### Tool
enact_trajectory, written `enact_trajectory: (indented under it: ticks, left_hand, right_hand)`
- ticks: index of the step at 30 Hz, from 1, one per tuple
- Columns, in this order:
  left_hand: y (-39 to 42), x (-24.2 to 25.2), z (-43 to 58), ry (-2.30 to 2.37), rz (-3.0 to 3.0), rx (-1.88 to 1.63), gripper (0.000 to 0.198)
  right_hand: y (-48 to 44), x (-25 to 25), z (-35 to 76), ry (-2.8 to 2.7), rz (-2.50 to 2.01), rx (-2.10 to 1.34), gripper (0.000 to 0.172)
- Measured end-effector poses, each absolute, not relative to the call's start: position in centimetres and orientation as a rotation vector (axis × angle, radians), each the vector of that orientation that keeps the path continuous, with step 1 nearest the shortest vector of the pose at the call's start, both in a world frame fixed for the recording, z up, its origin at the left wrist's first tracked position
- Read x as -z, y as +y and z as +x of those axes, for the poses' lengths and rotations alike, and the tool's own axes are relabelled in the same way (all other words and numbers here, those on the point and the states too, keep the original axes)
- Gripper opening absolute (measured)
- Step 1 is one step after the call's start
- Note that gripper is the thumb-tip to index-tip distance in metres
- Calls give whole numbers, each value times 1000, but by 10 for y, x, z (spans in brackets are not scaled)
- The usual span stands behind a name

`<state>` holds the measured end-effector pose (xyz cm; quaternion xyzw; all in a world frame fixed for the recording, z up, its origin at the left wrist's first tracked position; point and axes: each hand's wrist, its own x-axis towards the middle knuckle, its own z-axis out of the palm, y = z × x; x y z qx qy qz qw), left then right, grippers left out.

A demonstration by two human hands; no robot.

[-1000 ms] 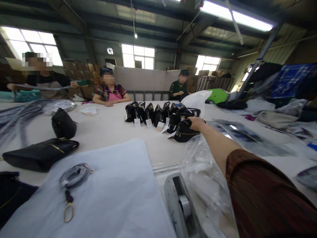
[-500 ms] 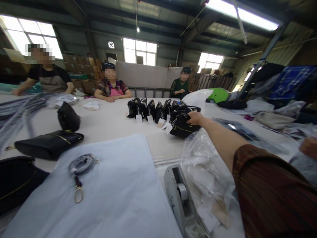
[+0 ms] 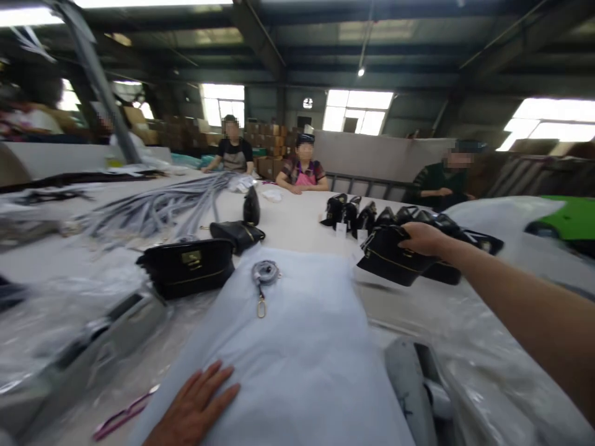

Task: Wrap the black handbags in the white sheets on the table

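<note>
My right hand (image 3: 422,239) is closed on the top edge of a black handbag (image 3: 390,255) with a gold zip line and a white tag. This bag is at the near end of a row of similar black bags (image 3: 366,215). My left hand (image 3: 195,402), fingers spread, is at the near left edge of a white sheet (image 3: 297,347). On the sheet lies a coiled grey strap (image 3: 266,271) with a gold clasp (image 3: 261,308). Left of the sheet sits another black bag (image 3: 188,266) with a gold lock plate, and two more black bags are behind it.
A grey tape dispenser (image 3: 411,387) stands right of the sheet, another dispenser (image 3: 97,350) to the left. Pink-handled scissors (image 3: 123,414) lie near my left hand. Grey straps (image 3: 162,207) spread across the table's left. Several people sit on the far side.
My view has turned left. The handbag in my right hand has come nearer, away from the row. My left hand has come into view at the sheet's near left edge.
</note>
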<state>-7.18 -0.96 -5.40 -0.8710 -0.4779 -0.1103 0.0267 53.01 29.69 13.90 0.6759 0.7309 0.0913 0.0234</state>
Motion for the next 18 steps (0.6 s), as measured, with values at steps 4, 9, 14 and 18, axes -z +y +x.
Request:
enact_trajectory:
  ticks: [4, 9, 14, 18]
  left_hand:
    - [-17, 47, -68, -1548, -2714, 306, 84]
    - [-17, 57, -72, -1572, -2694, 345, 86]
    - [11, 105, -93, -1211, -2697, 545, 78]
    - [31, 133, -105, -1090, -2637, 622, 62]
  right_hand:
    - [307, -154, 470, 2352, 2034, -319, 22]
    - [294, -189, 375, 2339, 2028, -385, 31]
    - [313, -199, 304, 2312, 2062, -353, 36]
    - [359, -180, 261, 2298, 2062, -350, 38]
